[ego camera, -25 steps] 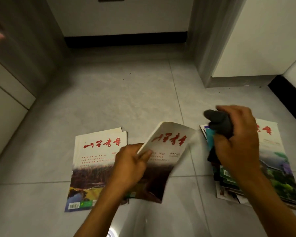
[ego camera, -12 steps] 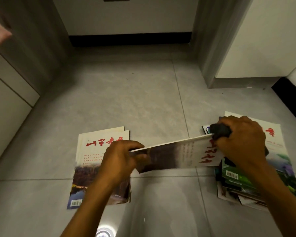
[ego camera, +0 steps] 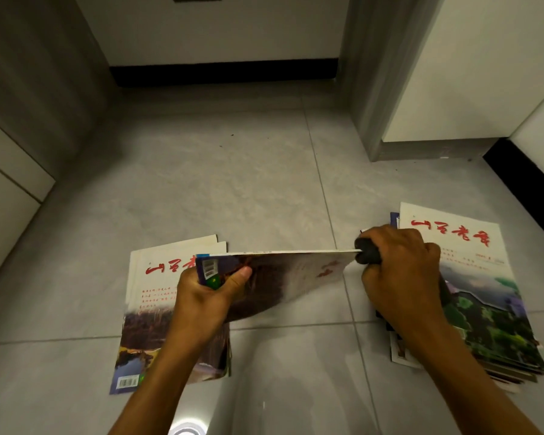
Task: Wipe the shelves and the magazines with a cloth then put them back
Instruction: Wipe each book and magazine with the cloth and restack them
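Note:
My left hand grips a magazine by its barcode corner and holds it nearly level above the floor. My right hand clutches a dark grey cloth and presses it against the magazine's far end. A small pile of magazines with red lettering lies on the floor under my left hand. A bigger, untidy stack of magazines sits on the floor to the right, partly hidden by my right arm.
Grey floor tiles spread ahead. White cabinet fronts run along the left. A grey frame and white panel stand at the right, with black skirting at the back wall.
The held magazine turned from cover-up to nearly level and lengthwise. My right hand brought the cloth down to its right end and slid slightly rightward along it.

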A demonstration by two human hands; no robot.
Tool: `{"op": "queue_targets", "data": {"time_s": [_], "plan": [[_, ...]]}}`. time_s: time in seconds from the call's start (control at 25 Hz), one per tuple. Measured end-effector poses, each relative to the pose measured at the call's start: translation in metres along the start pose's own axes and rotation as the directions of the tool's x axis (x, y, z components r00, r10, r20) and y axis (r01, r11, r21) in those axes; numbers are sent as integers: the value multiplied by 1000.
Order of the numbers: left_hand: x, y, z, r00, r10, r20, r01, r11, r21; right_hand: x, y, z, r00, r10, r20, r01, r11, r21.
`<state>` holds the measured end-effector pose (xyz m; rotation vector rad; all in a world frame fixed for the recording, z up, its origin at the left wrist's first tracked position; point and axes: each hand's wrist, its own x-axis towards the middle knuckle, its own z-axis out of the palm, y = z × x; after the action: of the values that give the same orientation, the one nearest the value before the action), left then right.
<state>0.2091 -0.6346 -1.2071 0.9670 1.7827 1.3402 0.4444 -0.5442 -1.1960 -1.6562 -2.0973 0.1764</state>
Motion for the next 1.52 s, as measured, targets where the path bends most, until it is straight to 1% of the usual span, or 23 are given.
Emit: {"op": "queue_targets", "data": {"time_s": [0.12,0.24,0.32,0.4,0.44,0.48,0.56,0.64,0.72,0.8,0.92,1.0,1.04,1.12,1.16,1.2,1.24,1.28,1.32,1.36,1.4,1.44,1.52], "plan": [[2,9,-1,996,78,43,-84,983,165,10,14,-7,984,131,123,-123,990,-67],[-10,17,19,981,155,115,-177,961,211,-1,-21,-8,983,78,169,-86,996,40],[-16,16,31,977,163,140,-188,964,189,-23,-56,10,993,-109,35,103,985,135],[-15,17,31,961,203,187,-236,956,173,-37,-68,22,953,-278,-116,300,919,255],[-12,19,26,956,209,205,-240,961,138,-32,-58,22,933,-342,-113,360,888,287],[-9,20,19,958,192,214,-212,974,76,-23,-43,20,935,-348,-73,354,887,296],[-5,17,6,974,116,195,-115,993,-17,-12,-11,13,987,-162,-8,159,959,234],[-8,17,5,974,67,215,-71,997,7,-14,-5,10,1000,-12,-10,13,985,172],[-15,15,16,958,73,278,-105,989,103,-25,-40,19,984,-160,-83,170,976,137],[-20,11,26,954,106,279,-161,970,183,-39,-85,24,919,-339,-200,376,906,193],[-17,14,18,963,93,255,-111,992,56,-26,-77,22,863,-467,-195,503,834,229],[-12,16,4,965,105,240,-101,994,-29,-10,-36,24,923,-375,-86,384,911,149],[-11,15,-1,971,110,214,-102,994,-48,-3,-11,27,963,-270,-26,271,955,118],[-10,13,-6,981,119,153,-114,993,-44,2,24,31,998,65,14,-67,973,221],[-10,9,-6,984,130,121,-129,991,-19,2,29,28,951,308,25,-291,865,408],[-10,5,-3,984,153,96,-155,988,14,3,23,23,820,565,94,-489,605,629],[-11,1,3,978,188,92,-193,980,48,-1,11,20,671,693,263,-572,259,778],[-13,-5,10,953,282,114,-295,949,112,-7,-3,20,595,660,458,-563,-64,824],[-15,-11,19,890,421,175,-450,875,180,-15,-17,21,578,534,617,-552,-300,778],[-20,-19,29,800,543,256,-596,767,236,-22,-32,19,576,393,717,-571,-435,696],[-23,-30,36,724,609,324,-688,671,277,-27,-42,20,563,307,767,-616,-463,638],[-25,-40,40,687,623,374,-726,614,310,-30,-46,25,550,283,786,-654,-438,616],[-25,-50,43,693,534,484,-712,614,342,-28,-42,32,529,376,761,-719,-278,637]]}}
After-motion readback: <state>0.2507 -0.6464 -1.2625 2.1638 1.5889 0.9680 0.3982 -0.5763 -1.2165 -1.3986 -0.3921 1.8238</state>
